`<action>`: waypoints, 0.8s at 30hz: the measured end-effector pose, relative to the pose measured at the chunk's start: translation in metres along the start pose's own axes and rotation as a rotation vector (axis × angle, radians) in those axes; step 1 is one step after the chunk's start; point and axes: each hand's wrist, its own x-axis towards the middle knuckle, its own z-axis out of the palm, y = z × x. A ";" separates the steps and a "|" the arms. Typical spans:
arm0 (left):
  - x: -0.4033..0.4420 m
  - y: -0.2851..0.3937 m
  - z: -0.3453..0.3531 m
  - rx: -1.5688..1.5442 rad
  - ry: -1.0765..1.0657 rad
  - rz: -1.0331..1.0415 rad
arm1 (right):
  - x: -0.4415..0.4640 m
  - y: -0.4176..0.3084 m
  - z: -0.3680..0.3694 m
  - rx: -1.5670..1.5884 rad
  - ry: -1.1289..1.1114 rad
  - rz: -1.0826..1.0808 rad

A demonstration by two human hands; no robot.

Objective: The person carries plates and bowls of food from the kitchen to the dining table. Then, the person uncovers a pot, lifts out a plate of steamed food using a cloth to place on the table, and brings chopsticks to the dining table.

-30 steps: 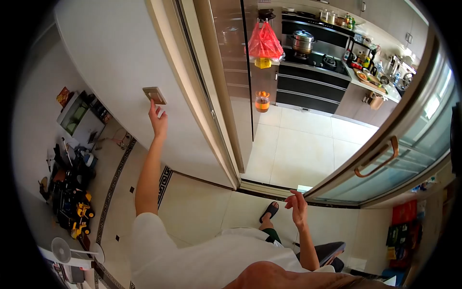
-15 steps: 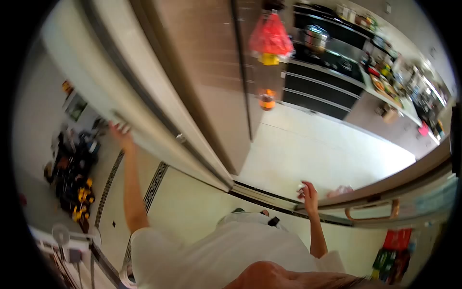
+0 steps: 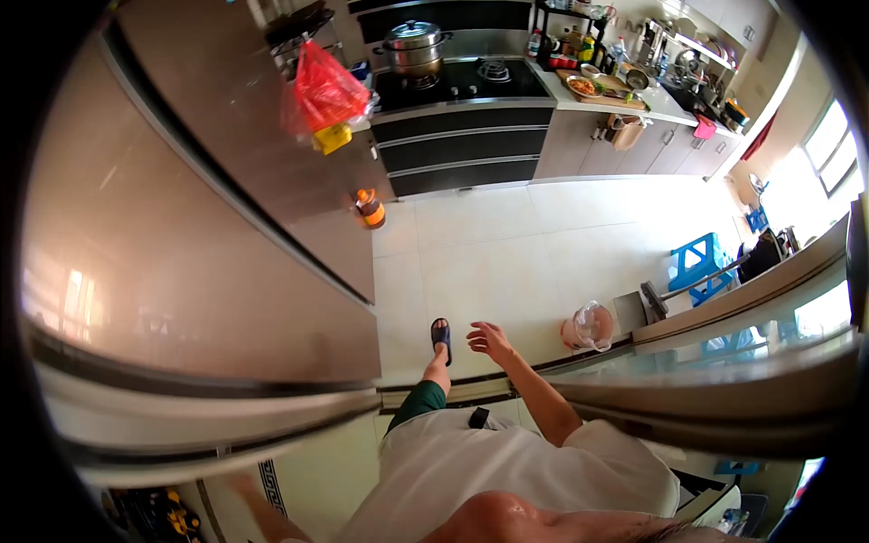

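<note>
Over the kitchen threshold, my right hand (image 3: 490,342) hangs in the air with loosely bent, parted fingers and nothing in them. It is beside my foot in a dark slipper (image 3: 441,340), which is on the kitchen floor. Low and to the left, my left hand (image 3: 243,486) is smeared by motion and its fingers cannot be made out. The hand is near the edge of the pale door panel (image 3: 226,462); whether it touches the panel cannot be told. Right of my right hand stands a pink bucket (image 3: 579,331) with a clear plastic bag in it.
A pot (image 3: 415,50) sits on the gas stove (image 3: 462,83). The counter holds a plate of food (image 3: 582,86) and several bottles. A red bag (image 3: 328,89) hangs at left above an orange-capped bottle (image 3: 369,208). Glass door (image 3: 724,357) and blue stool (image 3: 699,262) are at right.
My view has turned and moved forward into the doorway. One foot is now over the threshold. My left hand has dropped back and blurred; my right hand reaches further into the kitchen.
</note>
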 end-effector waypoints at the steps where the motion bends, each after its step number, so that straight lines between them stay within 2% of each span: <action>1: -0.065 0.009 0.033 0.057 -0.079 -0.099 | 0.030 0.008 -0.027 0.142 0.088 0.068; 3: -0.200 0.026 0.098 0.032 -0.415 -0.409 | 0.066 0.011 -0.071 0.279 0.325 0.126; 6: -0.350 0.058 0.191 -0.068 -1.072 -1.068 | 0.104 0.000 -0.151 0.461 0.470 0.194; 7: -0.375 0.071 0.223 -0.094 -1.231 -1.203 | 0.116 -0.016 -0.182 0.467 0.504 0.203; 9: -0.401 0.080 0.285 -0.202 -1.440 -1.331 | 0.118 -0.056 -0.226 0.401 0.655 0.191; 11: -0.389 0.078 0.368 -0.398 -1.502 -1.256 | 0.127 -0.091 -0.270 0.366 0.746 0.134; 12: -0.381 0.083 0.417 -0.444 -1.494 -1.197 | 0.130 -0.117 -0.271 0.297 0.823 0.057; 13: -0.368 0.104 0.476 -0.398 -1.489 -1.100 | 0.138 -0.147 -0.275 0.268 0.847 0.073; 14: -0.351 0.131 0.539 -0.348 -1.480 -1.005 | 0.150 -0.175 -0.281 0.240 0.872 0.095; 15: -0.324 0.187 0.585 -0.363 -1.387 -1.058 | 0.163 -0.195 -0.286 0.250 0.843 0.057; 16: -0.306 0.219 0.629 -0.391 -1.403 -1.089 | 0.177 -0.210 -0.286 0.266 0.814 0.026; 18: -0.287 0.272 0.713 -0.378 -1.458 -1.026 | 0.213 -0.248 -0.273 0.206 0.751 0.028; 21: -0.276 0.374 0.783 -0.553 -1.478 -0.944 | 0.289 -0.307 -0.265 0.043 0.637 -0.008; 23: -0.299 0.402 0.813 -0.609 -1.570 -0.887 | 0.362 -0.361 -0.253 -0.118 0.603 -0.083; 24: -0.309 0.417 0.827 -0.640 -1.609 -0.856 | 0.403 -0.389 -0.250 -0.183 0.538 -0.203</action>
